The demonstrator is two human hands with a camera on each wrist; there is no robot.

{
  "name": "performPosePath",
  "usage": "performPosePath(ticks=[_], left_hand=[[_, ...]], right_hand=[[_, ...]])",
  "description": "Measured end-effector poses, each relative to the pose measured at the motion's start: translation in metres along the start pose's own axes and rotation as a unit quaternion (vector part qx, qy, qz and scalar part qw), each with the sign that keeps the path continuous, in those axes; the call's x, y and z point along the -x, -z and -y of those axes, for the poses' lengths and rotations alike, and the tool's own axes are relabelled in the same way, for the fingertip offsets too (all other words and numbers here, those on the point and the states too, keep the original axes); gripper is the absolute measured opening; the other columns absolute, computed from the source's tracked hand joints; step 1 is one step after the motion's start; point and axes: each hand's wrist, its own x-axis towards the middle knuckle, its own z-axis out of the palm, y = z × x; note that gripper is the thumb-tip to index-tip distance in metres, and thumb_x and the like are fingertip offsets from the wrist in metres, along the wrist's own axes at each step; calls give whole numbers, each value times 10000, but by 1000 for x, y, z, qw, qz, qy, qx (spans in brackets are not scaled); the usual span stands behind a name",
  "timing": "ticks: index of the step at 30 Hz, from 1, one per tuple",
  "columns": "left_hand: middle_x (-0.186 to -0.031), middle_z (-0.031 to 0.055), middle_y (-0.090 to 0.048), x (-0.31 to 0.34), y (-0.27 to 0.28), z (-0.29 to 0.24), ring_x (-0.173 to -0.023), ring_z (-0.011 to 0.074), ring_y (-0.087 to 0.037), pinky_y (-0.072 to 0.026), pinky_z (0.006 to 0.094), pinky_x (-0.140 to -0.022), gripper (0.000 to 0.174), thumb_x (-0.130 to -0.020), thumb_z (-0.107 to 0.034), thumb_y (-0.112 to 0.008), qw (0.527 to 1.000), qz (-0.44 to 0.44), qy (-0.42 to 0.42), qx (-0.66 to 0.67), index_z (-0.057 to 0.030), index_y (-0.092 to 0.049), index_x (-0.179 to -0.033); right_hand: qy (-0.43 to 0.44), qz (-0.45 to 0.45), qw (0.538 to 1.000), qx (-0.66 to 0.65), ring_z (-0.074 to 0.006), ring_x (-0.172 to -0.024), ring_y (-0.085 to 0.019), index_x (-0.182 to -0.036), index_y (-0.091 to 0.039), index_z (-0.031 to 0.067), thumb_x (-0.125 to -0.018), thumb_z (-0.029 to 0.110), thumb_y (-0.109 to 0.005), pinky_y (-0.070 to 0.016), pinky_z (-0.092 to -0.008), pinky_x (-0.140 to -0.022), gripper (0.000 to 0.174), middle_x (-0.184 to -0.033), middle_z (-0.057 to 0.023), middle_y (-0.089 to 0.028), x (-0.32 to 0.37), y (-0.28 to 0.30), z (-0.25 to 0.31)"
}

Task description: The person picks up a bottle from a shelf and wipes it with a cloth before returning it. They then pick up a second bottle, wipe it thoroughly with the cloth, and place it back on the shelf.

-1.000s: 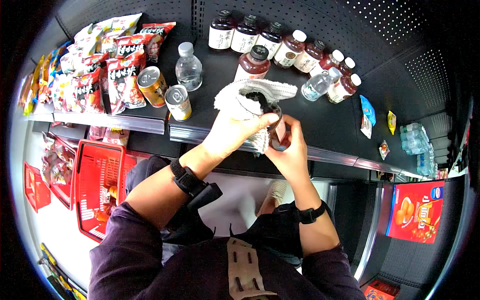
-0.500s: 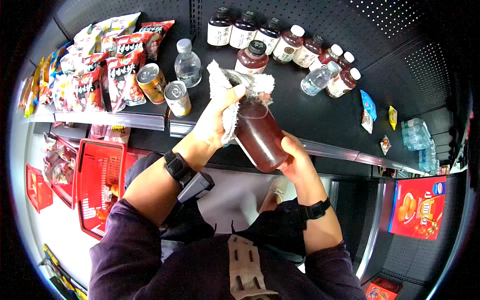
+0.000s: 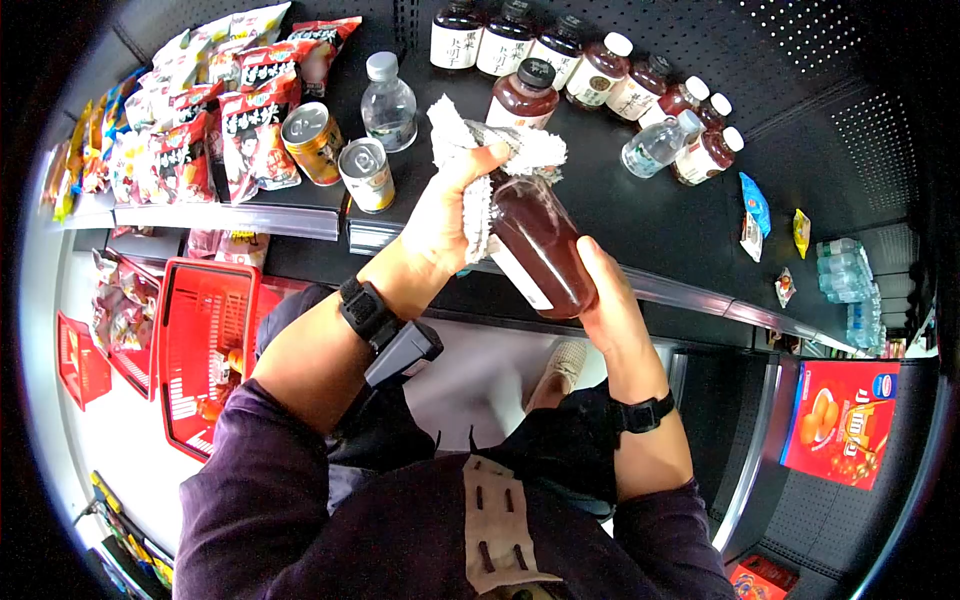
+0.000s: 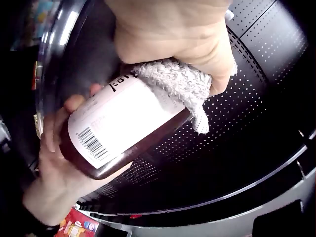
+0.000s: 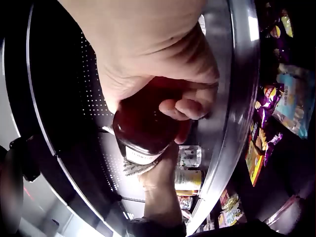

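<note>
Left hand (image 3: 432, 238): fingers grip cloth (image 3: 541, 150) against bottle (image 3: 540, 240) | Right hand (image 3: 617, 312): fingers grip base | Apply even pressure; brace base.

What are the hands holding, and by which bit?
A dark red bottle: the right hand grips its bottom end, and the left hand holds its top end through a white cloth.

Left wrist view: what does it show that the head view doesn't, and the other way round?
Only the left wrist view shows the barcode on the label of the dark red bottle. Only the head view shows the red basket, the gold can and the silver-topped can. Both show the bottle, the white cloth, the left hand and the right hand.
</note>
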Motion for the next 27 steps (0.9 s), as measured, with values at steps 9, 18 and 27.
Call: performPosePath(ticks=[9,18,27], left_hand=[[-1035,138,-721,2,-9,-1,-882,237,-709,-586,374,-818,389,-882,-241,-706,999,-40,-27,-16,-1,-638,-1181],[-1043,149,-721,2,2,-4,-898,255,-711,-575,400,-855,438,-898,-322,-685,993,-54,-54,-90,2,-620,-1187],[-931,102,-717,-8,11,2,-798,212,-699,-580,353,-761,277,-902,-248,-692,986,-146,-69,-26,-41,-647,-1080]], right_hand=[[59,24,998,19,-133,-966,-644,-1353,-518,35,-948,448,-644,-509,-275,-763,592,-1136,-48,-662,5,-7,9],[271,-43,901,336,-243,-1053,-667,-1351,-503,37,-729,281,-882,-540,-345,-910,768,-1173,-111,-663,4,-19,10],[401,-119,705,573,-321,-964,-685,-1320,-542,60,-574,282,-944,-572,-399,-825,876,-1101,-150,-663,0,-17,12]])
